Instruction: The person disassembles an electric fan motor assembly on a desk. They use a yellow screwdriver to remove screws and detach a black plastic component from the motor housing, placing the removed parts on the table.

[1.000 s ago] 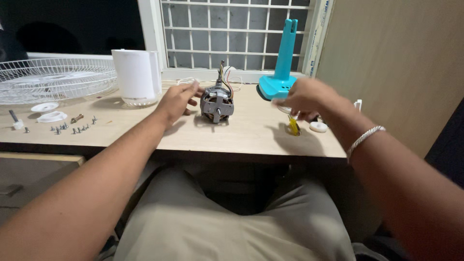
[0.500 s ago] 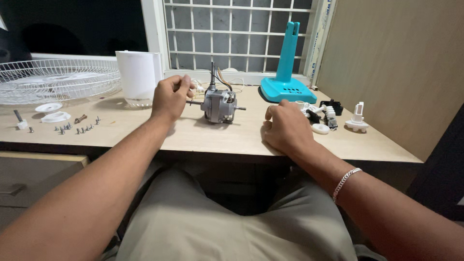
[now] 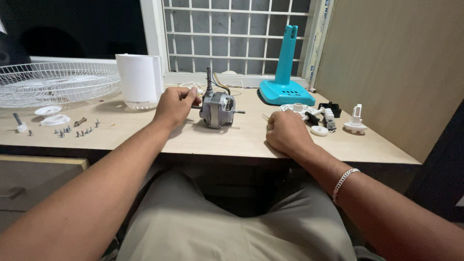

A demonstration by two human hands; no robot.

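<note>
On the desk (image 3: pixel 145 137), as before, left hand (image 3: pixel 175 103) apparently pinching the motor (image 3: pixel 217 109) shaft, right hand (image 3: pixel 287 133) fisted.

Upper left of frame: white wire fan guard (image 3: pixel 53 83) lying flat on the wooden table (image 3: pixel 217 140). Right of it, white cylindrical housing (image 3: pixel 138 79), upright. Left edge, below the guard: two white plastic discs (image 3: pixel 50 115) and scattered small screws (image 3: pixel 77 129). Upper centre-right: teal fan stand (image 3: pixel 285 77), upright before the barred window (image 3: pixel 232 34). Right of centre: small white and black plastic parts (image 3: pixel 333 118).

Wooden table (image 3: pixel 217 137) bears motor (image 3: pixel 217 109), screws (image 3: pixel 77 129), teal stand (image 3: pixel 285 89).
</note>
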